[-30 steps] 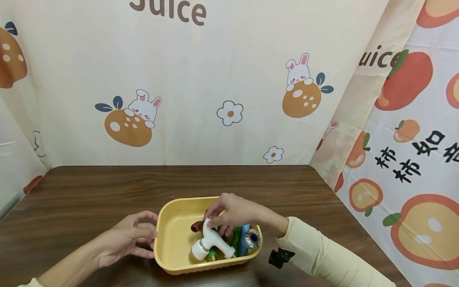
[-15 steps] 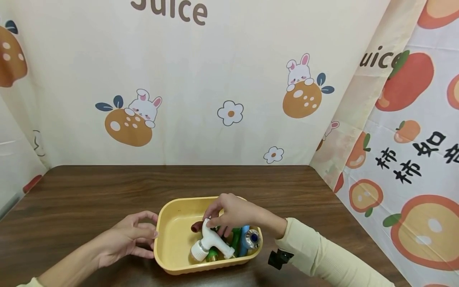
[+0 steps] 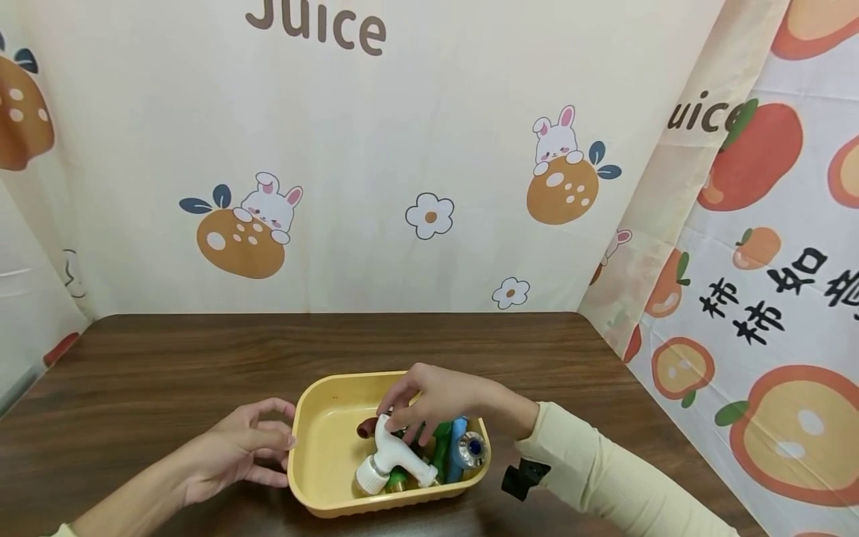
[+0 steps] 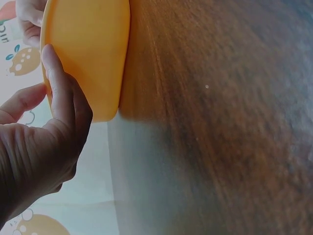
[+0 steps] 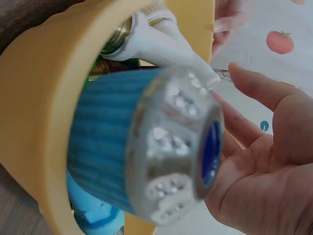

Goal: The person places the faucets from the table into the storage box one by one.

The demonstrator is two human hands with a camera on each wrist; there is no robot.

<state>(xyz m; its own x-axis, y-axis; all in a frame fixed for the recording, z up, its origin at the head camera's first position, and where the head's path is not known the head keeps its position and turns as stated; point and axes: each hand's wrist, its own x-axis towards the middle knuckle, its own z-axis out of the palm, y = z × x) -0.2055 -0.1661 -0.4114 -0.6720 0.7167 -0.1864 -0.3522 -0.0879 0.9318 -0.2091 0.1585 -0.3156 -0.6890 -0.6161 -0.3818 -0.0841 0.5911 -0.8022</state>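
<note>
A yellow plastic tub (image 3: 321, 470) sits on the dark wooden table near its front edge. In it lie a white plastic tap (image 3: 394, 456), a blue valve with a chrome cap (image 3: 467, 447), a green part (image 3: 441, 441) and a brown piece (image 3: 366, 426). My right hand (image 3: 429, 399) reaches into the tub and pinches the top of the white tap (image 5: 166, 44). The blue valve (image 5: 146, 156) fills the right wrist view. My left hand (image 3: 244, 447) holds the tub's left wall, thumb on the rim of the tub (image 4: 88, 54).
Printed cloth screens stand behind the table (image 3: 168, 358) and along its right side. Bare wood (image 4: 225, 122) stretches left of and behind the tub. A small black object (image 3: 523, 477) hangs under my right sleeve.
</note>
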